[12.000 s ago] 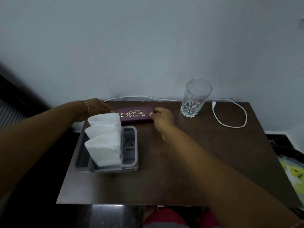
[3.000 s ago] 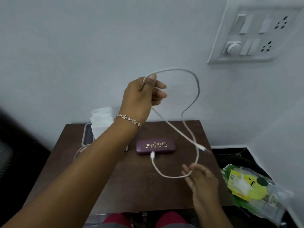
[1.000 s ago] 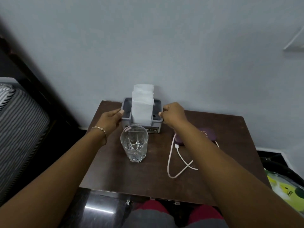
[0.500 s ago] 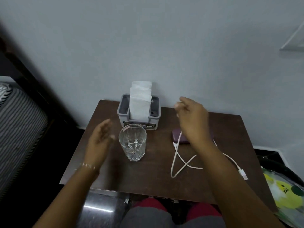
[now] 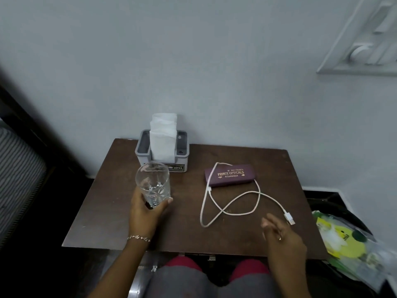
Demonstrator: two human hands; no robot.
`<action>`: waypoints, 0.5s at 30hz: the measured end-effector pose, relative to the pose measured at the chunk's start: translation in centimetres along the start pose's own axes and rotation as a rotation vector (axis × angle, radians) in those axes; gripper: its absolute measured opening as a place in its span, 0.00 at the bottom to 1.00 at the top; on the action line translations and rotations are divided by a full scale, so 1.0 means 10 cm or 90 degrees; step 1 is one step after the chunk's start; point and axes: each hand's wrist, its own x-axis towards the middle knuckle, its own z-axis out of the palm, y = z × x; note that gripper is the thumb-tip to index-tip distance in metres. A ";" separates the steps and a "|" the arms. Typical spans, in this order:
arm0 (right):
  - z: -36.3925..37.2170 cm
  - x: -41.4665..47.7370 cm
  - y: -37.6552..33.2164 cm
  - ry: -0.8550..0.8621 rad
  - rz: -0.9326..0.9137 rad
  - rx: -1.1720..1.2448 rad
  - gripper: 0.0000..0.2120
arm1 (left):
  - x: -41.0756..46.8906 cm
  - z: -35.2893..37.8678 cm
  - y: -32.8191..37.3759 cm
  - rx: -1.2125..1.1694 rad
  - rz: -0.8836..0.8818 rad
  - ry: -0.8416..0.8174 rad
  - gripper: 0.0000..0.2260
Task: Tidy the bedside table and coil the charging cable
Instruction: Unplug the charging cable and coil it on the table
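Step in hand: placing the clear cut-glass tumbler [image 5: 153, 183]. The left hand [image 5: 147, 215] wraps its lower part, thumb and fingers curled round it. Can't tell if it's lifted or seated on the dark brown wooden bedside table [image 5: 103, 211].

The right hand [image 5: 281, 237] holds nothing, fingers loosely spread, just beside the USB plug of the white charging cable [image 5: 233, 203].

The cable isn't coiled: one sprawling loop crossing itself once, far end draped over the left end of the maroon rectangular spectacle case [image 5: 230, 175].

Next, I'd judge: release the glass, pinch the plug, gather even loops — slack will likely drag across the case.

Edges: the plug sits near the table's right-front edge and could slip off toward the yellow-printed plastic bag [image 5: 343, 239]. The grey plastic tissue holder [image 5: 182, 155] stands at the back by the wall, just behind the glass.

Open room: centre front — between glass and cable.
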 end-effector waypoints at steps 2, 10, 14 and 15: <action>-0.01 0.06 0.04 0.011 -0.010 -0.024 0.13 | 0.05 -0.02 0.00 -0.019 -0.015 -0.027 0.31; -0.16 0.42 0.32 0.130 -0.088 -0.234 0.16 | -0.41 0.03 0.21 -0.150 -0.220 0.147 0.30; -0.21 0.61 0.41 0.110 -0.049 -0.402 0.12 | -0.87 0.07 0.80 -0.297 -0.234 0.140 0.12; -0.21 0.63 0.40 0.107 -0.049 -0.373 0.09 | -0.97 0.10 0.94 -0.317 -0.236 0.089 0.11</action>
